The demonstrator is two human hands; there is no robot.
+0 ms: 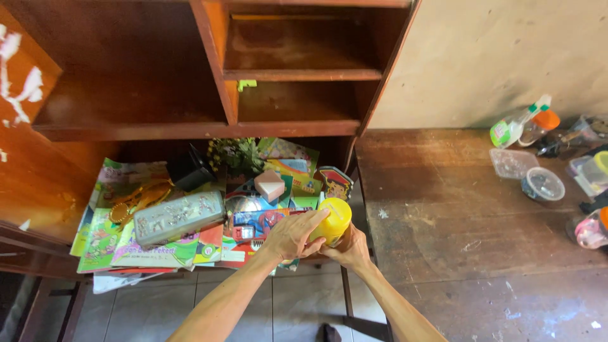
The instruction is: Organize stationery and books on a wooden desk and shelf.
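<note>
Head view, starting at the far left: a pile of colourful children's books (107, 244) lies spread on the lower shelf of a dark wooden cabinet (133, 123), and a grey tin box (179, 217) lies on top of the pile. Behind it stand a black object (189, 170) and a bunch of small artificial flowers (235, 155), and a pink block (270, 185) rests on the books further right.

My left hand (292, 234) reaches in over the books, its fingers (316, 218) curled over the side of a yellow container (333, 221) near its lid. The container is upright at the front right corner of the shelf, held between both my hands. My right hand (350, 249) wraps it from below and behind, fingers closed around its lower part, which is mostly hidden.

To the right is a worn wooden counter (456, 215). At its far right, well apart from my hands, sit a clear round tub (543, 183), a clear square lid (512, 162), a spray bottle (519, 121) lying tilted, and an orange-capped bottle (543, 121).
</note>
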